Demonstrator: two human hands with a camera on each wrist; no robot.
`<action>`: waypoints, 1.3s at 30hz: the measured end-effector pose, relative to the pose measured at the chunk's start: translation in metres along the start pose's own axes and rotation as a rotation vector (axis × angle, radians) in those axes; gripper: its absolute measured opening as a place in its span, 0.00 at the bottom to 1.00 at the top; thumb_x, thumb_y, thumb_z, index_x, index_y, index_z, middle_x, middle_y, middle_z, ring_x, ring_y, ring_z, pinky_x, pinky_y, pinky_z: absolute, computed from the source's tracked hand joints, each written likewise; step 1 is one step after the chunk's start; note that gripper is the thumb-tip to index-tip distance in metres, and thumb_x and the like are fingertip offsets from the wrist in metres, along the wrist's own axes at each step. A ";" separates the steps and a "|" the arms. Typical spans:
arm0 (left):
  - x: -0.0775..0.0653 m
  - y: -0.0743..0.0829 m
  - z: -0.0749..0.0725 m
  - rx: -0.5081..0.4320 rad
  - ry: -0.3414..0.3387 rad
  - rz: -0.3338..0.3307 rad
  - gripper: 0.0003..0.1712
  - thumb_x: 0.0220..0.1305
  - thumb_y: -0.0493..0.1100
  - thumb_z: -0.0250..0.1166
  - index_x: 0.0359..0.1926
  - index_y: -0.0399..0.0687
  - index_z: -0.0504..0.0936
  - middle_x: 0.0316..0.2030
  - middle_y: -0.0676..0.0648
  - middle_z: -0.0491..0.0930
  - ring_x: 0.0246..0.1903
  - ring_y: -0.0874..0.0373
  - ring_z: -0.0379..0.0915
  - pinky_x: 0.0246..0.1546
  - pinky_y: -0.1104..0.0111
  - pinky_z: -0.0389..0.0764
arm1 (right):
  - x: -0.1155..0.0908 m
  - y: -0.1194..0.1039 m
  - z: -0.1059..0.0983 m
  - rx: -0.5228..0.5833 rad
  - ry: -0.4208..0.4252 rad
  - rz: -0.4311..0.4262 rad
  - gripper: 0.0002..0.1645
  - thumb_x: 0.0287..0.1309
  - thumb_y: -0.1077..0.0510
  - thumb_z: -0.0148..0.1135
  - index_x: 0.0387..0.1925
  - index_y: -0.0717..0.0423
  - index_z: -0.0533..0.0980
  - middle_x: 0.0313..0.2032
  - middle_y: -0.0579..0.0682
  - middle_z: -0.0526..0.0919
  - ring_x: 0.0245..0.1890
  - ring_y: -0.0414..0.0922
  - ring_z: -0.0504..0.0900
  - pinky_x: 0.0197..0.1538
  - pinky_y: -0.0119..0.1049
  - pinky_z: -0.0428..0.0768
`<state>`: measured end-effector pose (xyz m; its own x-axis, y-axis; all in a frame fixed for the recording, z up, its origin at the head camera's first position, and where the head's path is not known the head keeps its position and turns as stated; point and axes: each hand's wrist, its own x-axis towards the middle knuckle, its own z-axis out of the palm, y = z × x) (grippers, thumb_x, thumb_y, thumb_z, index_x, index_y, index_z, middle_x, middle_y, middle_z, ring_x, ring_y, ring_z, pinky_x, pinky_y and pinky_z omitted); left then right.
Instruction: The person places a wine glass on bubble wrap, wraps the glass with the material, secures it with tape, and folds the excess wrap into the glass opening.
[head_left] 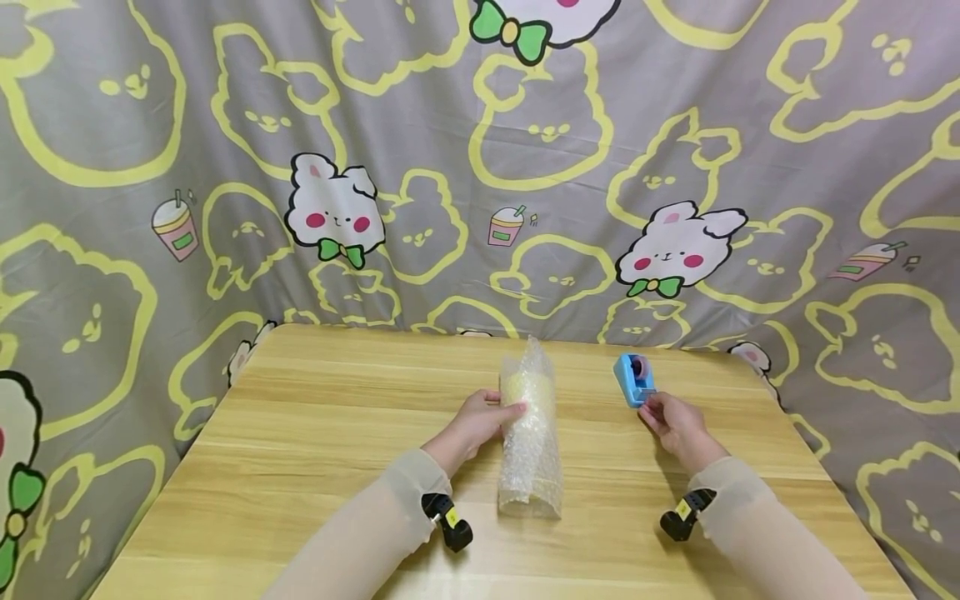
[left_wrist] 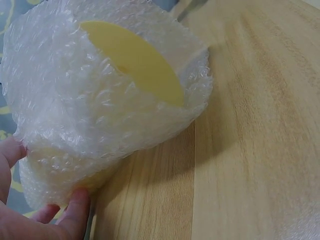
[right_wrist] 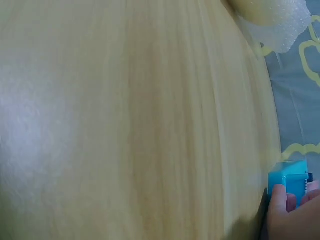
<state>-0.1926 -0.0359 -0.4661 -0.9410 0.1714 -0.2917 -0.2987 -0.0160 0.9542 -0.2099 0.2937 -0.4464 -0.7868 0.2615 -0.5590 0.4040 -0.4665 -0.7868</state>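
Observation:
A roll of clear bubble wrap lies lengthwise on the table, and something yellow shows through it. In the left wrist view its near end gapes, with a yellow curved piece inside. My left hand grips the roll from its left side, thumb on top and the other fingers lower down. Farther right stands a blue tape dispenser with a roll of tape in it. My right hand holds the dispenser's near end, the thumb against the blue body; whether it also pinches the tape end is hidden.
The wooden table carries both things. A grey patterned curtain hangs along its back edge and both sides. A small black camera is strapped to each wrist.

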 end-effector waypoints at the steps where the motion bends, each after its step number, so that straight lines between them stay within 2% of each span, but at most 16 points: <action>1: 0.000 0.000 0.000 0.003 0.000 0.000 0.35 0.60 0.44 0.74 0.59 0.29 0.68 0.50 0.37 0.76 0.42 0.51 0.80 0.45 0.62 0.84 | 0.000 0.000 0.000 -0.006 0.007 0.005 0.16 0.70 0.66 0.49 0.26 0.60 0.78 0.25 0.50 0.80 0.30 0.39 0.83 0.50 0.31 0.82; 11: -0.001 -0.002 0.001 0.010 0.004 -0.001 0.35 0.59 0.44 0.74 0.59 0.29 0.68 0.50 0.37 0.75 0.42 0.51 0.80 0.45 0.62 0.84 | 0.008 0.000 -0.001 -0.050 0.043 0.034 0.16 0.70 0.65 0.49 0.26 0.59 0.77 0.23 0.50 0.80 0.27 0.40 0.82 0.45 0.31 0.85; 22: -0.002 -0.001 0.003 0.012 -0.012 0.008 0.35 0.60 0.44 0.74 0.59 0.29 0.68 0.50 0.37 0.76 0.43 0.50 0.80 0.45 0.62 0.84 | 0.010 0.004 -0.004 -0.141 0.126 0.012 0.07 0.67 0.68 0.50 0.33 0.62 0.74 0.20 0.50 0.80 0.23 0.40 0.83 0.40 0.32 0.86; 29: -0.002 0.000 0.003 0.004 -0.011 0.009 0.36 0.60 0.44 0.74 0.60 0.28 0.67 0.51 0.36 0.75 0.45 0.49 0.80 0.48 0.60 0.84 | 0.000 0.004 -0.002 -0.162 0.066 0.017 0.07 0.72 0.62 0.50 0.38 0.61 0.73 0.25 0.50 0.78 0.27 0.41 0.81 0.42 0.33 0.86; 35: -0.001 0.000 0.003 0.004 -0.011 0.000 0.36 0.60 0.44 0.74 0.60 0.29 0.68 0.49 0.37 0.77 0.44 0.50 0.80 0.47 0.60 0.84 | -0.010 0.007 0.002 -0.214 0.022 0.011 0.07 0.72 0.60 0.52 0.38 0.60 0.73 0.26 0.48 0.77 0.26 0.40 0.78 0.38 0.31 0.86; 39: -0.001 -0.001 0.002 0.012 -0.002 -0.001 0.35 0.60 0.44 0.74 0.60 0.29 0.68 0.50 0.37 0.77 0.44 0.50 0.80 0.47 0.61 0.84 | -0.017 0.007 0.006 -0.267 -0.011 -0.029 0.08 0.71 0.58 0.56 0.41 0.61 0.73 0.26 0.46 0.77 0.26 0.38 0.77 0.35 0.31 0.85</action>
<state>-0.1912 -0.0337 -0.4664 -0.9403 0.1733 -0.2930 -0.2981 -0.0036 0.9545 -0.1967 0.2806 -0.4412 -0.8045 0.2612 -0.5335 0.4889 -0.2189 -0.8444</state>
